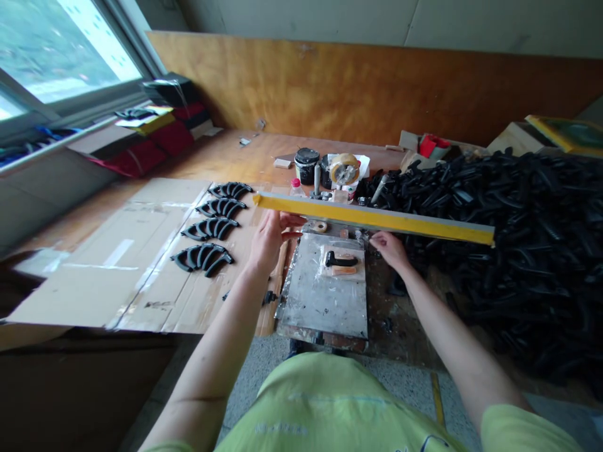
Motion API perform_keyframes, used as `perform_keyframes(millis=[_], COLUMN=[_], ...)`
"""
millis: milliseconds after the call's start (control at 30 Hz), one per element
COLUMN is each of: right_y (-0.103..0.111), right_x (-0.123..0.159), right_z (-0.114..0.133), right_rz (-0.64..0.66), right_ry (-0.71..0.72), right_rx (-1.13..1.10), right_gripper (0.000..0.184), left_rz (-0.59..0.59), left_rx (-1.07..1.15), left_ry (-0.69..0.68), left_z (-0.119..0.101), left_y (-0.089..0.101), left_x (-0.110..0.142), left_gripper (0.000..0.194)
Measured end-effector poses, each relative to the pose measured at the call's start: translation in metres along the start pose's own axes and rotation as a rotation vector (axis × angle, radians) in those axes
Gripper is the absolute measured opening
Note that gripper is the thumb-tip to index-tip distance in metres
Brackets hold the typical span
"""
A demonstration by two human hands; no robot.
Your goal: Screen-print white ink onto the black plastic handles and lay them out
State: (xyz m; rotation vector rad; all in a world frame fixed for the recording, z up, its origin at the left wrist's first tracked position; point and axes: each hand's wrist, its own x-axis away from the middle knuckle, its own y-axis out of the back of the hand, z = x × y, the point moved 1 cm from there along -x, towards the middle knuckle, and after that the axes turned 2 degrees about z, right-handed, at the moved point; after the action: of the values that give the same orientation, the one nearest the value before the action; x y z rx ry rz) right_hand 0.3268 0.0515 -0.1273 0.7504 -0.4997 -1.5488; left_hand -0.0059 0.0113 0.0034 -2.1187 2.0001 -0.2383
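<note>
My left hand [269,242] is just below the left end of a long yellow-edged bar or frame edge [377,216], fingers stretched and apart; whether it touches the bar is unclear. My right hand [390,249] is under the bar's right half, fingers curled together; anything between them is too small to make out. Between the hands lies a grey metal plate [325,298] with a light block [355,271] on it. On this block rests a black, bent, handle-like plastic part [341,259]. A small tape roll [320,226] sits behind the plate.
A large heap of black plastic parts [527,263] fills the right side. Several rows of black curved parts [202,257] lie on flattened cardboard [113,257] at left. Behind the bar stand a black-smeared tub [306,166], a tape roll [343,169] and a red-capped bottle [296,187].
</note>
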Motion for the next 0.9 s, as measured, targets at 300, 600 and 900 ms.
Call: perform_keyframes(millis=[300,600,900], right_y=[-0.066,0.003,0.043], right_x=[0.088,0.049,0.021], right_z=[0.094,0.014,-0.062], right_rz=[0.186,0.227,0.438], right_ry=[0.368,0.053,-0.361], right_rx=[0.265,0.591,0.816], right_gripper=[0.015,0.037,0.044], left_rz=[0.16,-0.443,-0.451], left_rx=[0.039,-0.245,-0.741], left_ry=[0.699,0.67,0.82], left_z=[0.115,0.154,0.171], left_y=[-0.011,0.149,0.238], left_x=[0.093,0.138,0.138], left_gripper=[0.058,0.047,0.045])
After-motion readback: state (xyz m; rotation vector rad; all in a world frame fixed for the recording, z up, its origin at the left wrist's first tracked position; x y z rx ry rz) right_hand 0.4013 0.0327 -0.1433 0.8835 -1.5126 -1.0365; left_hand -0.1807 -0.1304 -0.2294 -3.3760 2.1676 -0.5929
